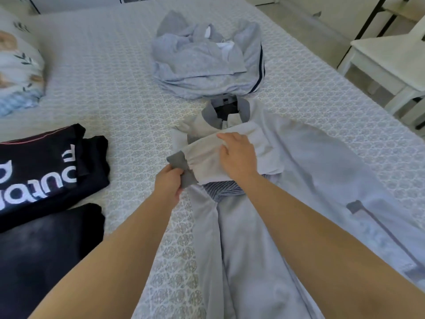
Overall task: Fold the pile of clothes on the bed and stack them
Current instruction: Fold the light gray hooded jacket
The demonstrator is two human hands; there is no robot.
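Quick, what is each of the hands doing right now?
Left hand: pinching the grey cuff of the shirt sleeve.
Right hand: fingers straight, pressing flat on the folded sleeve.

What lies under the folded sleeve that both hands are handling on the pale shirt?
Under the sleeve lies the shirt chest; a striped blue lining peeks out below. The rest there is covered.

Shirt (264, 226): thin woven cloth, pale blue, smooth, matt; grey cuff (181, 168) looks stiffer.
Clothes pile (207, 63): soft grey-blue cloth, creased.
Dark tops (46, 169): black cloth w/ flat white print.
Bed sheet (103, 77): patterned cloth, matt.
Chair (391, 58): white, painted-looking, smooth.
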